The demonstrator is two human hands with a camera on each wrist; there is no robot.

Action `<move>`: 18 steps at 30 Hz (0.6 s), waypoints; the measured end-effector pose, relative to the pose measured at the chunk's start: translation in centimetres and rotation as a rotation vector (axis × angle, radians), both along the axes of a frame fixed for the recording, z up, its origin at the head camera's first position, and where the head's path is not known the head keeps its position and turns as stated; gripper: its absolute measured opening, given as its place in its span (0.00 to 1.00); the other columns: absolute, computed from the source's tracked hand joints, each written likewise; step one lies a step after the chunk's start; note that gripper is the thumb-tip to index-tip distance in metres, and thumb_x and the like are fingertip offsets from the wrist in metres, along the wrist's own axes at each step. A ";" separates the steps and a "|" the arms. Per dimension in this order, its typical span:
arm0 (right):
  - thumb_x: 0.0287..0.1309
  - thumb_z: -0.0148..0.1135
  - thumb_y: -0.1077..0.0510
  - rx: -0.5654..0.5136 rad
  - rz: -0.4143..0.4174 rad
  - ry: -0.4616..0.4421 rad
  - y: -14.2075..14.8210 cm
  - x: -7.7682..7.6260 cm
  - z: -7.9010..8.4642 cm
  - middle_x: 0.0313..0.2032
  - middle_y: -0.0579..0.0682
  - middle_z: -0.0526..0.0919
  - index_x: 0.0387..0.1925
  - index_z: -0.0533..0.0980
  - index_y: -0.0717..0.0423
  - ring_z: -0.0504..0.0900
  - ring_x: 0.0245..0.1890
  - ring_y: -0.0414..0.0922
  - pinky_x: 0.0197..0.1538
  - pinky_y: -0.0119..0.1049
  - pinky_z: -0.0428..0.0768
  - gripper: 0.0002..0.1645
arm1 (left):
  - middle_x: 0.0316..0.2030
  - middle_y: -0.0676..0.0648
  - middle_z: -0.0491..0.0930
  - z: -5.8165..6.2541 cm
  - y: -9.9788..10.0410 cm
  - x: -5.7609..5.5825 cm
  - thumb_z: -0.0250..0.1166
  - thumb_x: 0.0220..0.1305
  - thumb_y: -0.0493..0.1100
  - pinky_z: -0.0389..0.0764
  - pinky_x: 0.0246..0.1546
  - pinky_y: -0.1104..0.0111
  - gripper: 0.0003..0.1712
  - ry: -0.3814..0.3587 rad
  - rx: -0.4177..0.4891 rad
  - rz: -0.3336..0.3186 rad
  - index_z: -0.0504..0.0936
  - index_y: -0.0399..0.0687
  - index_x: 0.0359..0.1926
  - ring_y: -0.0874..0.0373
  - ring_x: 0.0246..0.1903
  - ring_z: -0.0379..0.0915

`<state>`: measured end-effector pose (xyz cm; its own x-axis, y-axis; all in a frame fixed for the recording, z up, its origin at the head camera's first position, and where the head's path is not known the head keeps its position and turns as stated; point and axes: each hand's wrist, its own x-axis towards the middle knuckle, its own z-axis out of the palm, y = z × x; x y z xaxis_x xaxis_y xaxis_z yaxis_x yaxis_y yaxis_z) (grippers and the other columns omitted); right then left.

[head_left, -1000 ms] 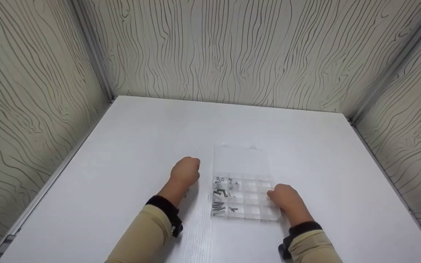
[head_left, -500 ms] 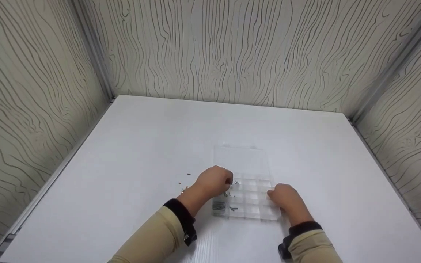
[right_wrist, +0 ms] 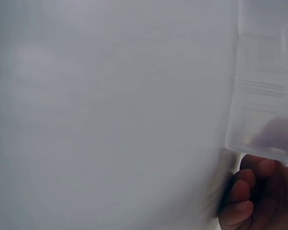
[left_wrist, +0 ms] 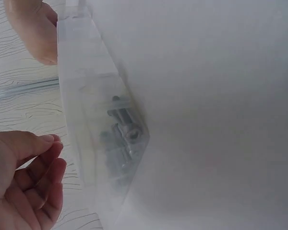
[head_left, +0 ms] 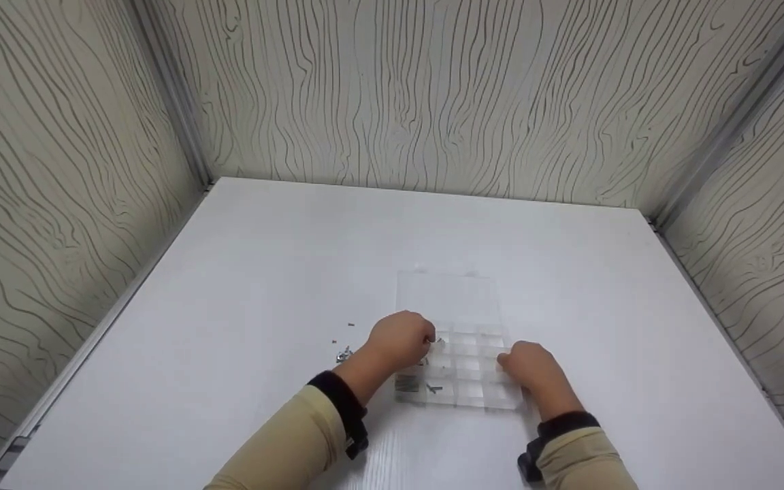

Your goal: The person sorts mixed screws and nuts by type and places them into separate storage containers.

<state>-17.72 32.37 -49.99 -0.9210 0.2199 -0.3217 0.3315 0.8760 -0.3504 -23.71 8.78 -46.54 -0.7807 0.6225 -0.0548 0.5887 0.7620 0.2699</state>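
A clear plastic compartment box [head_left: 477, 390] lies on the white table with its lid [head_left: 448, 296] laid back behind it. My left hand [head_left: 402, 338] is over the box's left compartments, hiding part of them. In the left wrist view, the left thumb and index fingertips [left_wrist: 56, 140] meet beside the box, the other fingers curled; I cannot tell whether something small is between them. My right hand [head_left: 533, 371] grips the box's right edge, its thumb showing through the clear wall in the right wrist view. Screws [head_left: 406, 384] lie in the front-left compartment, with a few [head_left: 435, 388] one compartment to the right.
Loose small metal hardware [head_left: 344, 354] lies in a heap left of the box, beside the left wrist. Two tiny separate pieces, one dark [head_left: 351, 324] and one orange [head_left: 334, 341], lie behind it. Wood-patterned walls [head_left: 392, 95] enclose the white table [head_left: 263, 245].
My left hand has moved right, from beside the heap to over the box's left compartments, and has hardly shifted in the last half second. The right hand keeps its grip on the box.
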 end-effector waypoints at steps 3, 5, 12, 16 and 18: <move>0.70 0.53 0.55 0.005 0.006 0.003 0.0 0.0 0.0 0.29 0.58 0.81 0.28 0.77 0.64 0.79 0.31 0.52 0.47 0.53 0.83 0.19 | 0.47 0.49 0.91 0.3 -0.8 -0.7 0.63 0.72 0.38 0.88 0.52 0.62 0.12 -0.012 0.011 0.046 0.91 0.49 0.49 0.54 0.50 0.87; 0.70 0.54 0.55 0.006 0.008 0.004 0.0 -0.1 0.0 0.29 0.58 0.81 0.27 0.77 0.64 0.79 0.31 0.52 0.47 0.54 0.83 0.19 | 0.48 0.48 0.90 0.5 -1.4 -1.3 0.61 0.73 0.37 0.87 0.54 0.60 0.13 -0.025 0.031 0.079 0.90 0.48 0.50 0.53 0.52 0.86; 0.70 0.53 0.55 -0.002 0.006 0.003 0.0 -0.1 0.0 0.27 0.56 0.79 0.27 0.76 0.63 0.78 0.30 0.51 0.45 0.52 0.83 0.18 | 0.50 0.43 0.89 0.8 -3.7 -3.4 0.57 0.74 0.35 0.86 0.57 0.56 0.14 -0.061 0.117 0.262 0.87 0.43 0.51 0.47 0.55 0.86; 0.70 0.53 0.55 -0.007 0.007 0.006 0.0 0.0 0.0 0.27 0.56 0.79 0.27 0.76 0.63 0.78 0.30 0.51 0.44 0.51 0.82 0.18 | 0.51 0.42 0.89 0.6 -4.8 -4.4 0.58 0.72 0.33 0.85 0.58 0.55 0.13 -0.104 0.131 0.372 0.87 0.42 0.50 0.46 0.56 0.85; 0.70 0.53 0.55 -0.009 0.007 0.009 -0.1 0.0 0.0 0.27 0.56 0.79 0.27 0.76 0.63 0.77 0.29 0.50 0.43 0.50 0.82 0.18 | 0.51 0.42 0.88 0.3 -5.4 -4.7 0.59 0.70 0.32 0.85 0.58 0.56 0.12 -0.120 0.109 0.407 0.87 0.42 0.49 0.47 0.56 0.84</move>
<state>-17.73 32.29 -49.96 -0.9251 0.2106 -0.3158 0.3225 0.8748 -0.3615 -28.46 3.42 -46.26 -0.9556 0.2731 -0.1108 0.2063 0.8884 0.4101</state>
